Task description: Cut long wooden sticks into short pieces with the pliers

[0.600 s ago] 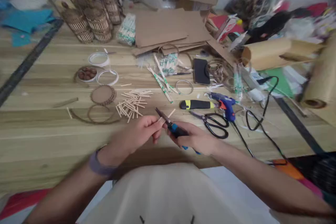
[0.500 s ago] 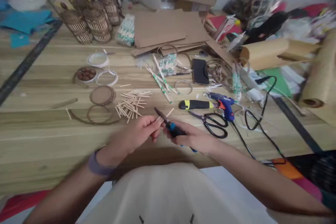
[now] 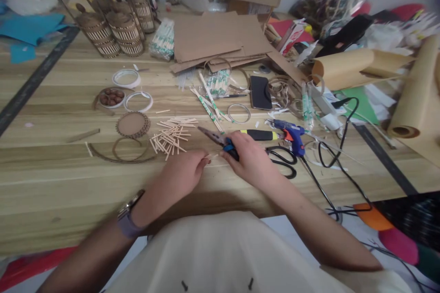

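Observation:
My left hand is closed, its thumb and fingertips pinching a short thin wooden stick. The stick's other end reaches the thumb of my right hand. That hand is wrapped round needle-nose pliers with blue and black handles, whose jaws point up and left. Most of the handles are hidden in the palm. Just beyond my left hand lies a loose pile of cut wooden sticks. Black-handled scissors lie partly behind my right hand, beside a black and yellow handled tool.
A blue glue gun with a trailing black cord lies to the right. Paper-wrapped sticks, a phone and cardboard sheets sit farther back. At the left are tape rolls, a round cardboard piece and small lidded baskets.
My right hand has turned over and moved up with the pliers, whose jaws have left the stick. My left hand has rolled palm-down, still pinching.

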The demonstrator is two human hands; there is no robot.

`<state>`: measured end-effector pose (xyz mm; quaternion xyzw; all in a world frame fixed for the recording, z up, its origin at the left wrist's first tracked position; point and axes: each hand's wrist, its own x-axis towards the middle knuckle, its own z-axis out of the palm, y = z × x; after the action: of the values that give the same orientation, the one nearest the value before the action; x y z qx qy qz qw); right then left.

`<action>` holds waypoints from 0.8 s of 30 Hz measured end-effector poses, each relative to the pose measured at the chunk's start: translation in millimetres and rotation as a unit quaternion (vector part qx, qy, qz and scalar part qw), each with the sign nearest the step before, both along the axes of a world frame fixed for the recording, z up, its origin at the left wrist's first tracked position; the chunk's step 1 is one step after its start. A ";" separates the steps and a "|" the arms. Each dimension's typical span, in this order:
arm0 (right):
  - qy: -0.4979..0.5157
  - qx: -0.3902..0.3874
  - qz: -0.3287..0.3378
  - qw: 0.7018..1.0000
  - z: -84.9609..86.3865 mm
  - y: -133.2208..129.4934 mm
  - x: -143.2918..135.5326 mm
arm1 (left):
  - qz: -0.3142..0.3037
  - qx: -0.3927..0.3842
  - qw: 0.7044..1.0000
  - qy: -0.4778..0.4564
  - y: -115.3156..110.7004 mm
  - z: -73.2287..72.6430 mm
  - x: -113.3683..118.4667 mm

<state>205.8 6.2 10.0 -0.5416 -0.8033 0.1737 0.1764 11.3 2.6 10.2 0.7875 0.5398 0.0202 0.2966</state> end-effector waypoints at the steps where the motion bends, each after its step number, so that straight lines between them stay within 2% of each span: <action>1: -0.038 -0.009 0.003 0.999 -2.4 -0.5 -4.8 | -0.004 0.029 0.999 0.020 -1.5 -1.4 2.4; 6: -0.158 -0.031 -0.016 0.987 -11.6 -4.2 -18.9 | -0.034 0.117 0.985 0.123 -6.1 -6.3 7.0; 11: -0.175 -0.033 -0.061 0.982 -20.0 -0.9 -27.7 | -0.062 0.166 0.973 0.149 -8.8 -8.7 18.1; 14: -0.156 -0.020 -0.073 0.985 -22.9 5.3 -29.6 | -0.033 0.153 0.978 0.140 -5.2 -8.3 18.7; 16: -0.124 -0.036 -0.076 0.989 -21.1 10.9 -24.0 | 0.018 0.109 0.990 0.092 1.1 -7.2 10.5; 17: -0.102 -0.047 -0.081 0.990 -18.8 13.6 -19.0 | 0.047 0.068 0.996 0.039 4.9 -6.8 4.3; 19: -0.048 -0.068 -0.093 0.992 -12.0 18.0 -7.0 | 0.084 -0.044 0.987 -0.129 12.3 -7.0 -9.0; 20: -0.018 -0.078 -0.086 0.993 -7.7 19.3 -1.5 | 0.115 -0.096 0.965 -0.215 15.3 -8.0 -14.3; 22: 0.045 -0.113 -0.014 0.993 1.5 19.6 5.7 | 0.173 -0.178 0.910 -0.333 18.7 -11.4 -19.3; 24: 0.071 -0.144 0.076 0.984 9.6 17.4 5.8 | 0.183 -0.237 0.873 -0.385 18.9 -15.3 -16.4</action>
<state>211.7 23.6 19.7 -0.4852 -0.7941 0.3387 0.1391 -5.1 21.5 -5.1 0.5106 0.5058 0.2475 0.6497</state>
